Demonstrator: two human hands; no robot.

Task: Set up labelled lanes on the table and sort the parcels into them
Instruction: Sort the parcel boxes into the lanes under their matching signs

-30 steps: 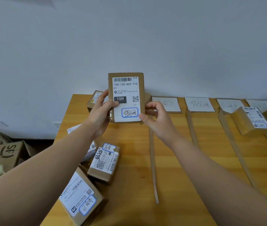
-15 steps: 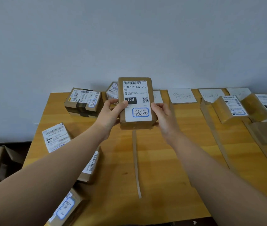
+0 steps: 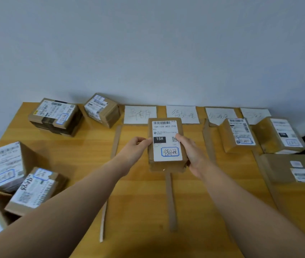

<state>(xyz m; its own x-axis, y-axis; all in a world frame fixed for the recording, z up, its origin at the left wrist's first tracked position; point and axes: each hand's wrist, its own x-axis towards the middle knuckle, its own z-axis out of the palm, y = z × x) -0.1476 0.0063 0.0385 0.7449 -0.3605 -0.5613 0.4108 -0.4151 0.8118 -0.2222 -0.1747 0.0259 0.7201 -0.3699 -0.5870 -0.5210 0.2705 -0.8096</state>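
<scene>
A small brown parcel (image 3: 166, 144) with a white "15H" shipping label is held over the middle of the wooden table (image 3: 138, 211). My left hand (image 3: 136, 148) grips its left edge and my right hand (image 3: 190, 153) grips its right side. The parcel hangs above a cardboard divider strip (image 3: 172, 202), just in front of the second white lane label (image 3: 182, 114). Another lane label (image 3: 139, 114) lies to its left, and two more lane labels (image 3: 220, 114) (image 3: 255, 113) lie to the right along the wall.
Unsorted parcels sit at the left: two at the back (image 3: 55, 116) (image 3: 102, 109) and several near the front-left edge (image 3: 32, 190). Sorted parcels (image 3: 238, 135) (image 3: 280, 135) (image 3: 289, 168) occupy the right lanes. More divider strips (image 3: 115, 140) (image 3: 209, 142) run toward me.
The parcel has come down and forward from chest height toward the table, now low over the lanes near the second label. The camera has tilted, showing more of the table.
</scene>
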